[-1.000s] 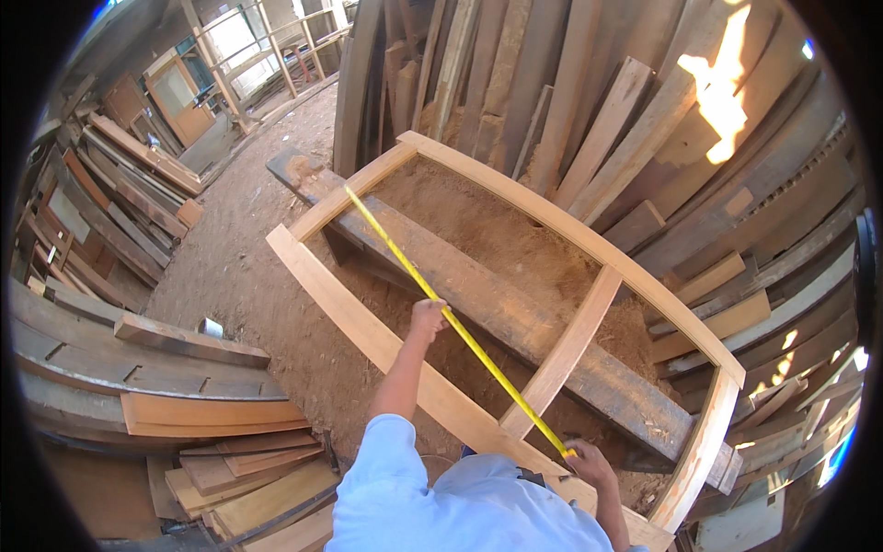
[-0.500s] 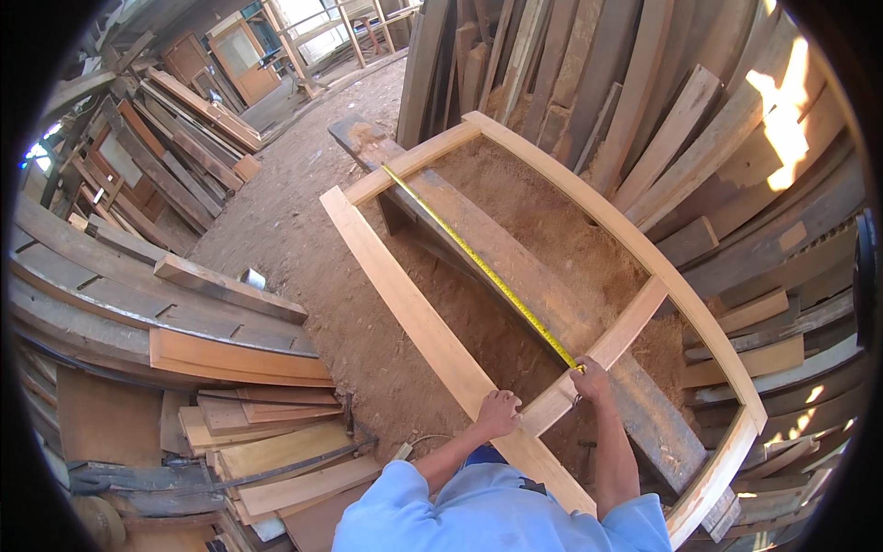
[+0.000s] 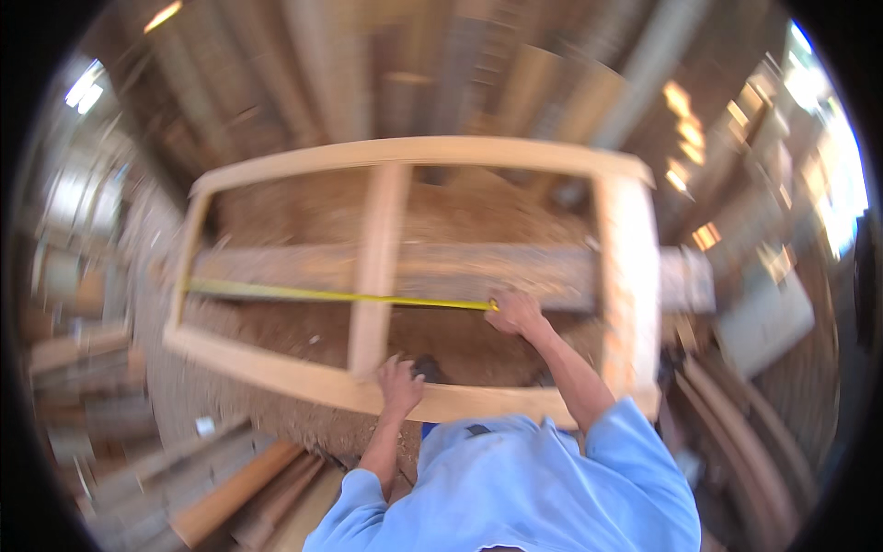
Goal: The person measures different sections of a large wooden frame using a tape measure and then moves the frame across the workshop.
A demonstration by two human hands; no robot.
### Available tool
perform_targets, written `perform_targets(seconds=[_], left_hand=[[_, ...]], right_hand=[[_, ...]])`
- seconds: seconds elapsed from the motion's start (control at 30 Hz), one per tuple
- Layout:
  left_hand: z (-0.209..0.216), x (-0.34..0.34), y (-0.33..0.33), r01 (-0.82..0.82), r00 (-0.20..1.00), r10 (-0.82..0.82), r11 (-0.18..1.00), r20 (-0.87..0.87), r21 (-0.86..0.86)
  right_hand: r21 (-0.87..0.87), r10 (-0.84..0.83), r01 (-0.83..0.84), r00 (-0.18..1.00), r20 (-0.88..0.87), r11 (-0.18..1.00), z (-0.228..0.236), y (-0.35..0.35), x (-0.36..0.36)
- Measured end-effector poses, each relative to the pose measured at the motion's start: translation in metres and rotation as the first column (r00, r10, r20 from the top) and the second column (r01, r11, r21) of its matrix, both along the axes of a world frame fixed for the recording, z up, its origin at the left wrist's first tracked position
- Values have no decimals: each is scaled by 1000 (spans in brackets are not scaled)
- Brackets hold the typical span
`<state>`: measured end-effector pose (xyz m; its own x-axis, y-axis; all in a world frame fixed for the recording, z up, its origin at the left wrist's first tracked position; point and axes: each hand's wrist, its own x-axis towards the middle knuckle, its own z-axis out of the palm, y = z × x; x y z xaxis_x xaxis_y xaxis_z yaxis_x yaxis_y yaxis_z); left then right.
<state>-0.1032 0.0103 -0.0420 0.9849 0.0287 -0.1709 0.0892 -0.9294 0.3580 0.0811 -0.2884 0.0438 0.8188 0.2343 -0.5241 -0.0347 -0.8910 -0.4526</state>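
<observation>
A pale wooden frame (image 3: 497, 152) with a gently curved far rail and one crosspiece (image 3: 375, 267) lies in front of me. A yellow tape measure (image 3: 294, 293) stretches from the frame's left end across the crosspiece. My right hand (image 3: 517, 311) is closed on its near end, over the right-hand opening. Beside the foot of the crosspiece, my left hand (image 3: 400, 386) rests at the near rail (image 3: 303, 373), fingers loosely bent and somewhat apart. Whatever lies under its palm is hidden.
A long, rough plank (image 3: 497, 267) runs under the frame and sticks out on the right. Blurred boards (image 3: 395, 101) lean upright behind it. More lumber (image 3: 230, 492) is stacked at the lower left. Brown earth and sawdust show through the openings.
My view has swung round, so the frame now lies across it. My right hand has moved with the tape from the crosspiece into the opening beyond, lengthening the tape. My left hand stays by the crosspiece joint.
</observation>
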Motion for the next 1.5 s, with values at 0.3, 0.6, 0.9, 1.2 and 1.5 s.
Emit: perform_targets(seconds=[0.3,0.6,0.9,1.2,1.5], left_hand=[[16,-14,-196,450,741,-353,893,-571,32],[13,-3,-207,433,683,-205,887,-701,163],[14,13,-225,441,610,-140,878,-780,187],[15,17,-228,434,588,-113,879,-801,195],[16,20,-234,455,578,-114,867,-808,203]], right_hand=[[-6,-240,242,965,108,970,-55,-423,-105],[-94,-344,357,930,130,930,-103,-522,-135],[-77,-335,354,924,186,932,-101,-526,-140],[-96,-332,359,917,220,928,-93,-519,-140],[-70,-355,381,903,242,922,-89,-517,-139]])
